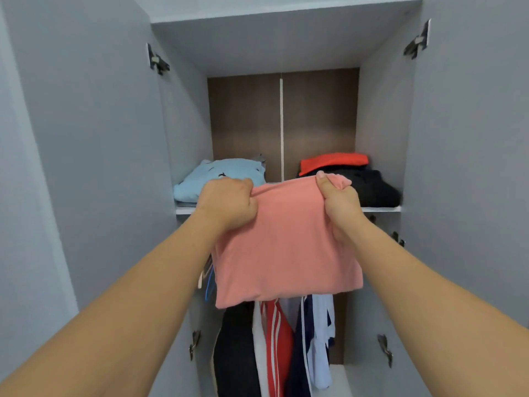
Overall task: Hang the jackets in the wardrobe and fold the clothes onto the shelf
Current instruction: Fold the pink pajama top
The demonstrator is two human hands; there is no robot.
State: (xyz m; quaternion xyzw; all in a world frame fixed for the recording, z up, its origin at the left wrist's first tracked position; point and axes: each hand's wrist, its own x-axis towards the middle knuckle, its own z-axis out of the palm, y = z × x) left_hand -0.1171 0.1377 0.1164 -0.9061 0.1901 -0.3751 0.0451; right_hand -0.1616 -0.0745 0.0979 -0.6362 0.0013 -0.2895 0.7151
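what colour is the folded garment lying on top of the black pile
Red garment, atop the black pile; head view.

Soft, even indoor light, faint shadows, slight overall softness, and wide-angle bending at the edges.

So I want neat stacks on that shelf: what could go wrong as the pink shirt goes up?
Both hands, left and right, grip only the top edge of the pink shirt, so its fold may fall open. The gap between the blue pile and the black pile looks tight; sliding in could rumple either.
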